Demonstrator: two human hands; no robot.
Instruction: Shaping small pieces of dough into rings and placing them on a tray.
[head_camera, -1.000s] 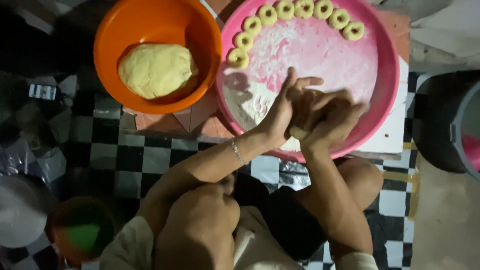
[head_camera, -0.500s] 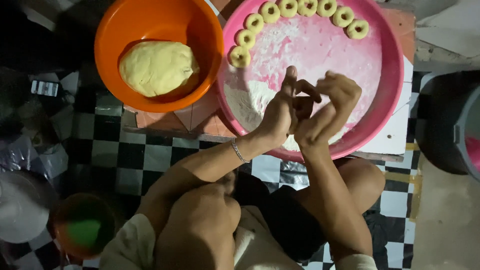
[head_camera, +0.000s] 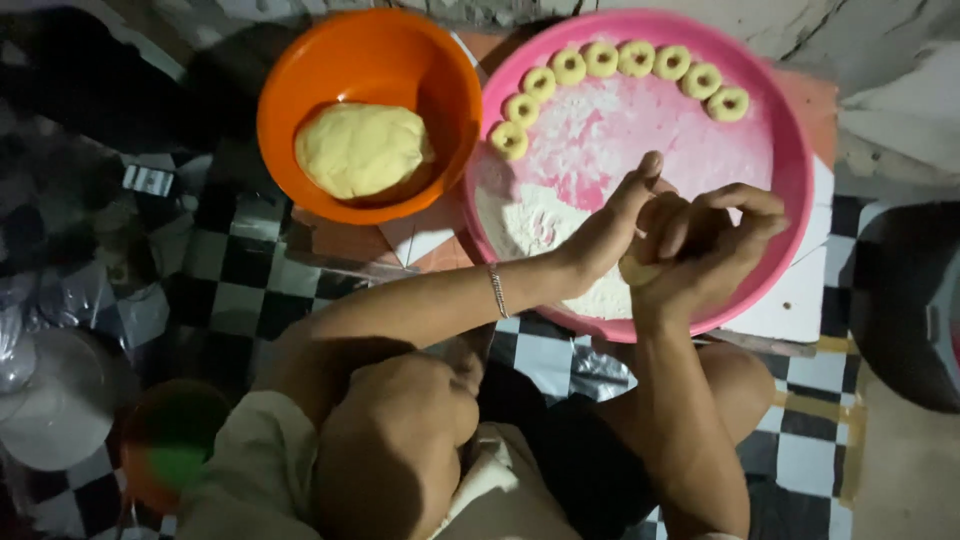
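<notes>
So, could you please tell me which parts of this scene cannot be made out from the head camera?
- Small piece of yellow dough: mostly covered by the left hand and right hand in the head view; its shape is unclear.
- Round pink plastic tray: the near rim is hidden behind both hands.
- Green-and-orange round object, lower left: blurred and dark; I cannot tell its kind.
- Dark container: cut off by the right edge.

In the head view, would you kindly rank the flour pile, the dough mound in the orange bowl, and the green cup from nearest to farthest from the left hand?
1. Flour pile, in the pink tray just beside the left hand.
2. Dough mound, in the orange bowl, farther left.
3. Green cup, on the floor, bottom left.
</notes>
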